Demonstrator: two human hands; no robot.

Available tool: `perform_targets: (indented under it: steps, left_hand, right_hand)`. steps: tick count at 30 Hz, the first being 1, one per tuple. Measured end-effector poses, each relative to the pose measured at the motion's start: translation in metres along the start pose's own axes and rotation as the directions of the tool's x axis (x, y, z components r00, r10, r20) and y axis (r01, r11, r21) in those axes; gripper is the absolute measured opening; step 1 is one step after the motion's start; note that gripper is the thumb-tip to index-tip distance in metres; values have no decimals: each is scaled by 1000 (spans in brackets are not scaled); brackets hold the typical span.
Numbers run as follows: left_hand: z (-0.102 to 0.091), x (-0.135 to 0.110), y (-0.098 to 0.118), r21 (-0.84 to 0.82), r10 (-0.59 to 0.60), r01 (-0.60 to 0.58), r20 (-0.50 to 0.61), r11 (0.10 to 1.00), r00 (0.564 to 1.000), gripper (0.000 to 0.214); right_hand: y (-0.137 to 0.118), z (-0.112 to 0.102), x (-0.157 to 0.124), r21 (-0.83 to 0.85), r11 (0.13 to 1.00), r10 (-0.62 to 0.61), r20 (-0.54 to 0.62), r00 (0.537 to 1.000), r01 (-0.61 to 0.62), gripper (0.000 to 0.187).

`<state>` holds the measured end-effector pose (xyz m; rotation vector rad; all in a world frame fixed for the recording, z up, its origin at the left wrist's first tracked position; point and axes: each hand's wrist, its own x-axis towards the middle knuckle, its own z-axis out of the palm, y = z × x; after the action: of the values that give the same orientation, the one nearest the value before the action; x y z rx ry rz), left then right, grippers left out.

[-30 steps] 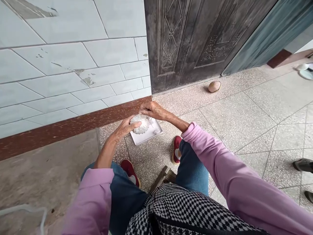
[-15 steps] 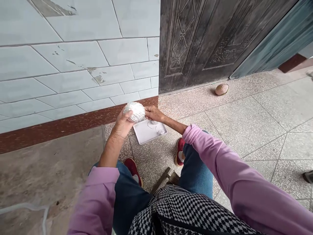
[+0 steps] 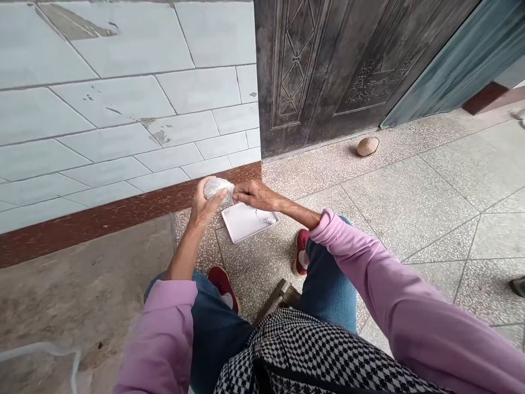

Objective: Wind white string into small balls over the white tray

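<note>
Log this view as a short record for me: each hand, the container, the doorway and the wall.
Left hand: grips a round white ruffled ball, material unclear
Right hand: bent fingers at the ball's right edge; any grip unclear
Container: shallow pale rectangular tray on a speckled grey stone floor; small shiny white cluster near its right end
Doorway: dark grey carved door; rounded pinkish-tan object on the floor before it
Wall: pale tiles, some chipped, above a reddish-brown base strip
</note>
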<state>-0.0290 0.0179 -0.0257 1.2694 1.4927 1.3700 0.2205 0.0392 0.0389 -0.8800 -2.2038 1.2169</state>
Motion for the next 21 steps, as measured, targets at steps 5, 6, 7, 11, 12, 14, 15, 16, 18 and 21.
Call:
perform_targets:
  steps: [5, 6, 7, 11, 12, 14, 15, 16, 18, 21]
  left_hand:
    - [1, -13, 7, 74, 0, -14, 188, 997, 982, 84]
    - [2, -15, 10, 86, -16, -3, 216, 996, 976, 85]
    - [4, -17, 13, 95, -38, 15, 246, 995, 968, 85]
    - [9, -22, 24, 81, -93, 69, 347, 994, 933, 82]
    - [10, -23, 26, 63, -92, 75, 352, 995, 932, 81]
    - [10, -25, 28, 19, -106, 106, 352, 994, 930, 79]
    - [10, -26, 30, -11, -125, 138, 355, 990, 926, 79]
    - [9, -27, 31, -46, -148, 177, 363, 983, 920, 80]
    - [8, -29, 34, -129, -187, 253, 386, 959, 903, 82]
    - [6, -32, 41, -256, -173, 294, 407, 921, 897, 86]
  right_hand:
    - [-8, -24, -2, -35, 998, 48, -98, 994, -52, 36]
    - [-8, -26, -2, -30, 998, 50, -103, 993, -54, 34]
    - [-7, -27, -2, -26, 998, 48, -106, 993, -51, 32]
    - [5, -27, 3, -17, 1000, 19, -113, 993, -21, 33]
    - [9, -26, 6, 2, 1000, 16, -115, 993, -16, 37]
    - [18, -24, 11, 71, 997, 19, -120, 993, -10, 44]
    - [23, -23, 14, 118, 993, 19, -126, 992, -4, 47]
    - [28, -22, 17, 169, 986, 16, -136, 991, 8, 50]
    - [38, -20, 24, 275, 961, -1, -141, 990, 41, 52]
    - [52, -20, 35, 397, 915, -7, -148, 989, 66, 49]
